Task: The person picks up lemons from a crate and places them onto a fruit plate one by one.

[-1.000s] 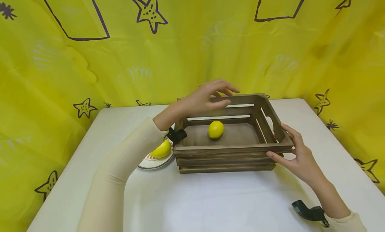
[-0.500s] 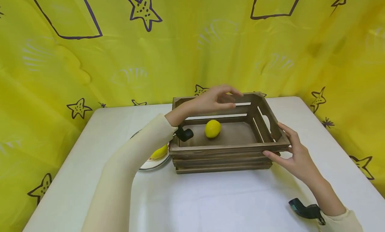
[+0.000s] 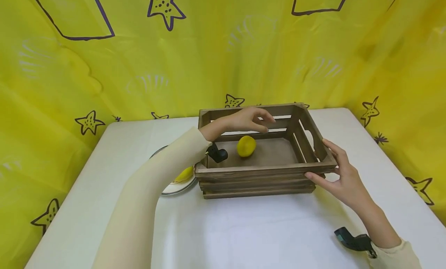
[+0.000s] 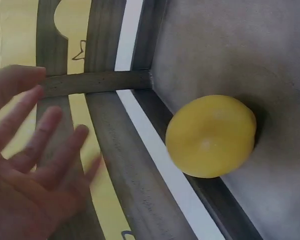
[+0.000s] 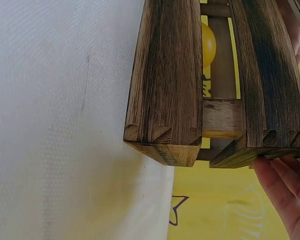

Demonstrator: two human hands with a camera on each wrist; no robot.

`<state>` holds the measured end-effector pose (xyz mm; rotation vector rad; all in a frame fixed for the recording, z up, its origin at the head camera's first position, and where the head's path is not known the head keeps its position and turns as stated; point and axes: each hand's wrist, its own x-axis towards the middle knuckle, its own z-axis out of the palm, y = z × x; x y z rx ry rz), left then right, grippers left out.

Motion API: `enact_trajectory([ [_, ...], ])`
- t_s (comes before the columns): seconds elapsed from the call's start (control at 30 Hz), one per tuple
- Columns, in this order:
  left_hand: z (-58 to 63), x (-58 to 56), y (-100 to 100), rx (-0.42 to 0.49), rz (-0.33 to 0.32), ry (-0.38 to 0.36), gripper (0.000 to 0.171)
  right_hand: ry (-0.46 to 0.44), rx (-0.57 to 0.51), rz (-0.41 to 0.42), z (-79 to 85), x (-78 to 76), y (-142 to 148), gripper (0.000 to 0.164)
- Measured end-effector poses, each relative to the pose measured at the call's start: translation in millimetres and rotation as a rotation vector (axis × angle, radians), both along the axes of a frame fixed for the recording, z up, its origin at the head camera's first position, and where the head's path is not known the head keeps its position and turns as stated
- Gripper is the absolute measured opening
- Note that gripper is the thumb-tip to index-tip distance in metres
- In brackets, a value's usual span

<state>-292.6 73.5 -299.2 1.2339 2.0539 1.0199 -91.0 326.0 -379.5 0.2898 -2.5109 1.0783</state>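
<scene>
A slatted wooden crate (image 3: 256, 172) stands on the white table, with a yellow lemon-like fruit (image 3: 246, 146) on its floor, left of the middle. My left hand (image 3: 245, 120) hangs over the crate behind the fruit, fingers loosely bent and holding nothing. In the left wrist view a gap separates those spread fingers from the fruit (image 4: 211, 136). My right hand (image 3: 343, 180) grips the crate's front right corner, thumb on the front and fingers along the right end. Only some of these fingers (image 5: 280, 187) show in the right wrist view, against an upper slat.
Left of the crate is a white plate (image 3: 177, 189) bearing a yellow fruit (image 3: 184, 175), both partly hidden by my left sleeve. A yellow curtain (image 3: 209, 60) with drawn stars hangs behind the table (image 3: 244, 230). Dark wrist cameras (image 3: 217, 153) stick out from both cuffs.
My left hand has moved right and lower over the crate, and its sleeve covers more of the plate. The lemon-like fruit now looks rounder. The right hand keeps its grip; the whole view has shifted slightly.
</scene>
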Motion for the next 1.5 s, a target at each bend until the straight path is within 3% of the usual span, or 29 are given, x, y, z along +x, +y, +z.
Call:
enact_trajectory([
  [0.27, -7.2, -3.5, 2, -0.314, 0.013, 0.055, 0.043, -0.030, 0.021, -0.030, 3.5, -0.4, 2, 0.102],
  [0.47, -14.1, -3.9, 4, -0.453, -0.005, 0.103, 0.049, -0.029, 0.016, -0.029, 3.8, 0.1, 2, 0.101],
  [0.6, -18.6, -2.4, 5, -0.544, -0.016, 0.092, 0.053, -0.040, 0.007, -0.033, 2.5, 1.5, 1, 0.101],
  [0.77, -25.8, -0.9, 3, -0.634, 0.018, 0.052, 0.053, -0.040, 0.006, -0.033, -0.1, 2.1, -2, 0.100],
  [1.0, -31.9, 2.3, -1, -0.675, 0.059, -0.077, 0.057, -0.029, 0.005, -0.022, -1.5, 2.7, -4, 0.099],
  [1.5, -26.1, 3.3, -3, -0.628, 0.040, -0.104, 0.056, -0.007, 0.019, -0.015, 2.1, 1.1, -4, 0.099],
])
